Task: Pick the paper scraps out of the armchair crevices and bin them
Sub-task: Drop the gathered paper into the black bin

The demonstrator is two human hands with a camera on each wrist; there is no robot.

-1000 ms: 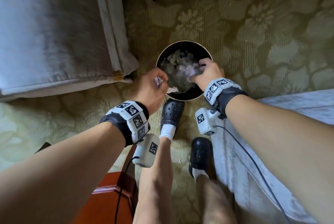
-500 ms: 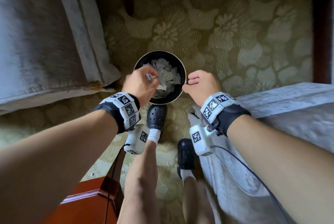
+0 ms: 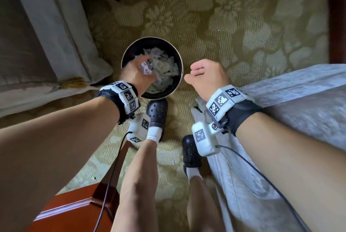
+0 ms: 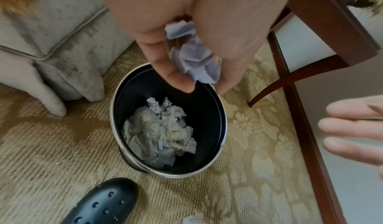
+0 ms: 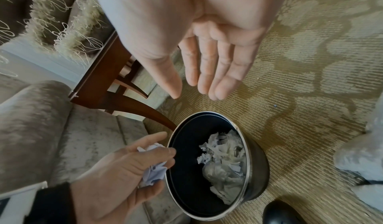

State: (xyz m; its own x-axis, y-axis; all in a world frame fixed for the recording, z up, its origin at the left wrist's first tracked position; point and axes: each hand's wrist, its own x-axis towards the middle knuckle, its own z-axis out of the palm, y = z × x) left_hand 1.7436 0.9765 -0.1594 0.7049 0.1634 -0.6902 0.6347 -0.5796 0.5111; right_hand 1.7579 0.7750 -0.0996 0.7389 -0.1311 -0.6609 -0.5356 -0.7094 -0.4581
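Note:
A round black bin (image 3: 176, 53) with a metal rim stands on the carpet, holding several crumpled paper scraps (image 3: 164, 66). My left hand (image 3: 150, 66) hovers over the bin's left side, thumb and fingers pinching a crumpled pale-blue paper scrap (image 3: 144, 68). The left wrist view shows that scrap (image 4: 196, 55) hanging between the fingers above the bin (image 4: 225, 129). My right hand (image 3: 190, 73) is open and empty, just right of the bin. In the right wrist view its fingers (image 5: 213, 80) are straight above the bin (image 5: 186, 145).
A grey armchair (image 3: 37, 25) stands left of the bin and grey upholstery (image 3: 299, 110) to the right. A red-brown wooden corner (image 3: 74, 213) is near my left leg. Dark chair legs (image 4: 311, 47) stand behind the bin. My black clogs (image 3: 156, 111) are just in front of it.
My right hand has come out of the bin and moved right, now open and empty. My left hand has moved further over the bin with its paper scrap.

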